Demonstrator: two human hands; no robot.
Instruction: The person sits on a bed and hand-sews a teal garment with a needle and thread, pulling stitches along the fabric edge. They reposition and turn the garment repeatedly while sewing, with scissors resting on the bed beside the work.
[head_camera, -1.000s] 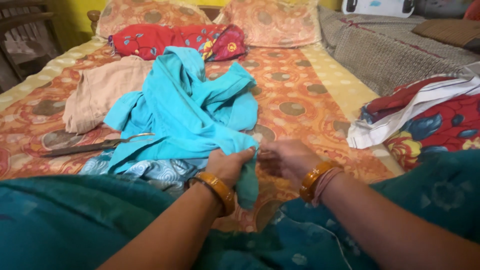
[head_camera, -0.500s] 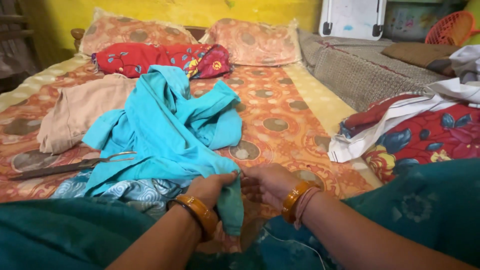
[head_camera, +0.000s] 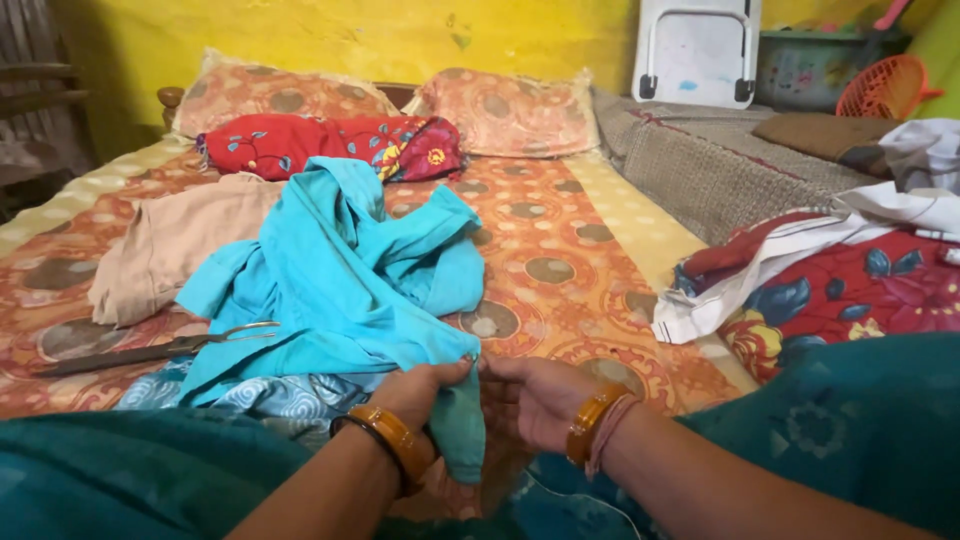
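Head cam: left hand (head_camera: 425, 385) pinches the crumpled turquoise cotton garment (head_camera: 340, 280) at frame centre, fingers closed on its edge; right hand (head_camera: 530, 395) fingers half-curled, touching same edge. Garment unfolded, long metal scissors (head_camera: 150, 350) unused at left on bed.

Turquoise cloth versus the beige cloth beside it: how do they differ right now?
The turquoise cloth is bright blue-green; the beige cloth is pale tan. The turquoise cloth is bunched high and drawn toward the person, its near corner pinched by the left hand and touched by the right hand; the beige cloth lies flatter and unheld. The turquoise cloth overlaps the beige cloth's edge. Both are plain fabrics lying crumpled on the patterned bedsheet.
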